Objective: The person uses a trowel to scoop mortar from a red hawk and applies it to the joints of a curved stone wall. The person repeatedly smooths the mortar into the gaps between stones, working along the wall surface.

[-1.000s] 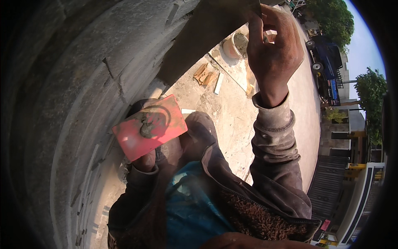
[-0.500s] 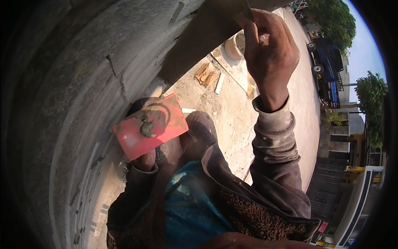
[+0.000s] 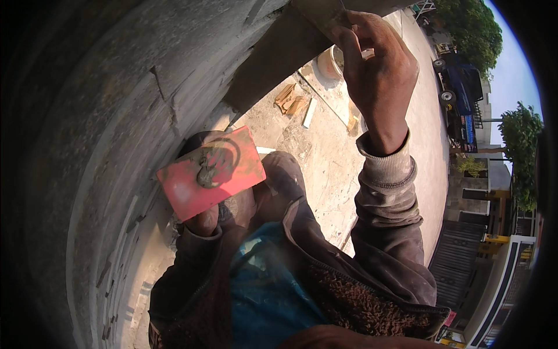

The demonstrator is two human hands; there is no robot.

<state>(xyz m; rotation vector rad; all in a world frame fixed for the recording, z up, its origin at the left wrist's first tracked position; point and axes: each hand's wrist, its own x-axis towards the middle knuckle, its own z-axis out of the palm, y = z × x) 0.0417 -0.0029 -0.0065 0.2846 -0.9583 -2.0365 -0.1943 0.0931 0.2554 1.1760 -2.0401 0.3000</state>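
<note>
Fingers (image 3: 349,51) of the right hand (image 3: 382,78) pinch a thin, dark tool (image 3: 321,16) near the grey wall (image 3: 122,116); the left hand (image 3: 203,222) sits beneath a smeared pink board (image 3: 195,200) bearing a grey lump (image 3: 206,176), its own fingers mostly hidden, their closure impossible to tell. Beyond, a pale bucket (image 3: 326,66), partly covered by the right hand, contents unclear, stands on sunlit, dusty ground (image 3: 325,160); a dark vehicle (image 3: 465,81) is farther off.

Dusty dark zip-front jacket (image 3: 325,250), creased right sleeve (image 3: 386,215), pale ribbed cuff (image 3: 386,167); shaggy brown lining (image 3: 363,302), glossy blue top (image 3: 267,291), dust-smudged dark trousers (image 3: 282,171)
</note>
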